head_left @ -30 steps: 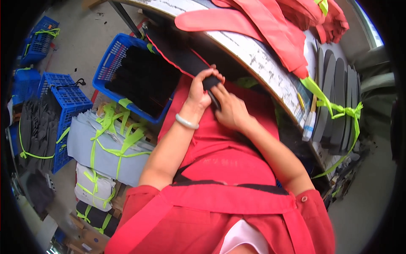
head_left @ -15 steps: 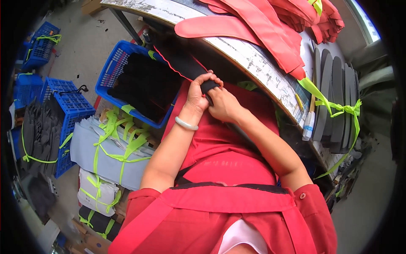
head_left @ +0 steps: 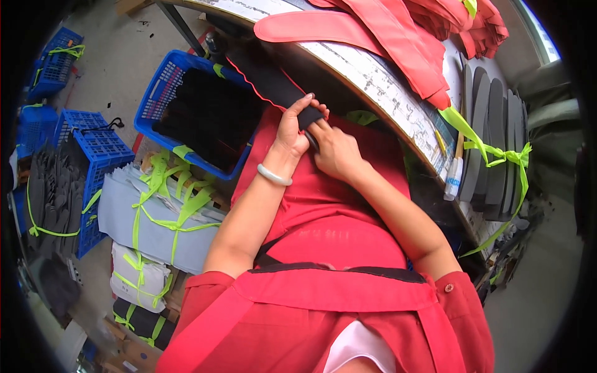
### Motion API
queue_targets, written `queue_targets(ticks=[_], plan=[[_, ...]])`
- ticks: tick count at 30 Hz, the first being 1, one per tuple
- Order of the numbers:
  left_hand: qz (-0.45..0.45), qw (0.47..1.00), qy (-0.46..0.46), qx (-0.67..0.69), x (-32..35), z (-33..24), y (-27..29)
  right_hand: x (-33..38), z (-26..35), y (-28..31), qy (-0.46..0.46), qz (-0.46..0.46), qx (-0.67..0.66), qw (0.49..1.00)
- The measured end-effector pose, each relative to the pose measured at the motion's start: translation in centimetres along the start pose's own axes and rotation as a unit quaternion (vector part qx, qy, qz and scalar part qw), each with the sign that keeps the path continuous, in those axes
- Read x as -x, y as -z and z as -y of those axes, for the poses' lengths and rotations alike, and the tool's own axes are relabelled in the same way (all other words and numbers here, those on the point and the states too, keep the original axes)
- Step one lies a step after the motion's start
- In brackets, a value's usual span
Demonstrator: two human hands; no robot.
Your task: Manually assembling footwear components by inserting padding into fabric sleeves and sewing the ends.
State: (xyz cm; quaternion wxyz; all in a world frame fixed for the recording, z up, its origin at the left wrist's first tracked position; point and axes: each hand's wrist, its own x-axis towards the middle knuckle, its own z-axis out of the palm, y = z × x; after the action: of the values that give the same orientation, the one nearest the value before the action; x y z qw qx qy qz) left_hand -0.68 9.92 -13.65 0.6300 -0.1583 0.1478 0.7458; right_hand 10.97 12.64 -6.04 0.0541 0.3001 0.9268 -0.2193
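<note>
Over my lap, a black fabric strip with red edging (head_left: 273, 87) stretches from under the bench down to my hands. My left hand (head_left: 295, 128) is closed around its near end, thumb up, with a pale bangle (head_left: 274, 174) on the wrist. Pressed against the same strip, my right hand (head_left: 336, 150) has its fingers curled at the dark folded end between the hands. What lies inside the right fingers is partly hidden.
A blue basket (head_left: 144, 107) of black pieces stands left of my knees. A worn white bench (head_left: 367, 79) curves past on the right, bearing coral strips (head_left: 392, 43) and tied dark grey pieces (head_left: 491, 124). Tied grey bundles (head_left: 124, 208) and more blue crates (head_left: 102, 140) sit at left.
My hands have shifted slightly apart, and more of the black strip shows between them. The left fingers have loosened a little. The whole view has moved slightly.
</note>
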Motion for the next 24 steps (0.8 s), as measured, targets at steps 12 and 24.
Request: queue_targets(ticks=[12,24], plan=[[0.05,0.998,0.019,0.037,-0.1,-0.3,-0.3,-1.8,0.6,0.6,0.009,0.016,-0.041,0.999],[0.019,1.0,0.018,-0.004,-0.4,-0.9,-0.2,-3.1,0.3,0.0,-0.004,0.091,0.034,0.995]])
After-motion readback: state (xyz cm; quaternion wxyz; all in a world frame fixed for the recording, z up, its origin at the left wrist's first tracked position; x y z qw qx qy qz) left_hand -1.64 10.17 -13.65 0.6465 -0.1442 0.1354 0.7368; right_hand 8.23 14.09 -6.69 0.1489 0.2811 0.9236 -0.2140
